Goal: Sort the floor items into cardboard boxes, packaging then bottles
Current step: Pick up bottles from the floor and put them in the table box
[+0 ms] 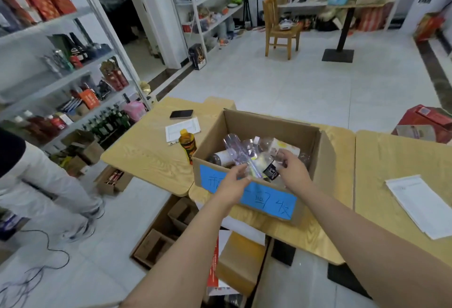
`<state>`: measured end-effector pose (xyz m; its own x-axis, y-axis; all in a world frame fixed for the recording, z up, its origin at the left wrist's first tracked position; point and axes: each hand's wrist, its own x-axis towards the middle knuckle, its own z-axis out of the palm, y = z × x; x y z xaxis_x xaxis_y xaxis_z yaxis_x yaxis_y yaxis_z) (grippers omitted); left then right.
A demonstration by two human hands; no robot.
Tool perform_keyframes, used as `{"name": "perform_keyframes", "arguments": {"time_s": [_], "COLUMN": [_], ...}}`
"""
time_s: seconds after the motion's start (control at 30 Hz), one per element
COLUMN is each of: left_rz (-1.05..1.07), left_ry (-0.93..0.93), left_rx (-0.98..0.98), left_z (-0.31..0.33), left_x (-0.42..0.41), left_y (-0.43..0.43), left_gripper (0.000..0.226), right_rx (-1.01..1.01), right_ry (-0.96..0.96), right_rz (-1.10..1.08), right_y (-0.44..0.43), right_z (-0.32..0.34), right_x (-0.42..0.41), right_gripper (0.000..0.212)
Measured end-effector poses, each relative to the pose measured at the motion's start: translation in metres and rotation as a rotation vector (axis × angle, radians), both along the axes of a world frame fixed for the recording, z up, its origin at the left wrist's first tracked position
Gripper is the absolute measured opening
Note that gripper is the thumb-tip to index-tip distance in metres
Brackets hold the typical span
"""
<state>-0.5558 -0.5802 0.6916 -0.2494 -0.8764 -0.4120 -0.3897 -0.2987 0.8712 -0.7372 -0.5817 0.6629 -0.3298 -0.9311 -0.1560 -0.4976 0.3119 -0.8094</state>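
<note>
An open cardboard box (315, 158) with a blue handwritten label (269, 197) stands on the wooden tables in front of me. It holds several clear plastic bottles (234, 146) and some packaging. My left hand (231, 183) reaches over the box's near wall, its fingers closed on a clear bottle (252, 168). My right hand (291, 165) is inside the box, gripping a bottle with a black label (271, 172).
An orange-capped drink bottle (187, 145), a phone (181, 114) and papers (182, 130) lie on the left table. More papers (420, 207) sit at right. Open cardboard boxes (159, 236) stand on the floor below. A person's legs (49, 185) are at left beside shelves.
</note>
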Motion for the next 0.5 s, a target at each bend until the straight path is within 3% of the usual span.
{"name": "perform_keyframes", "arguments": {"time_s": [0.5], "left_rz": [-0.002], "left_ry": [0.001], "left_rx": [0.013], "left_z": [0.000], "left_x": [0.001], "left_y": [0.004], "left_gripper": [0.041], "right_rx": [0.023], "right_ry": [0.225], "right_rz": [0.123], "right_y": [-0.001], "right_z": [-0.023], "right_x": [0.017], "right_gripper": [0.054]}}
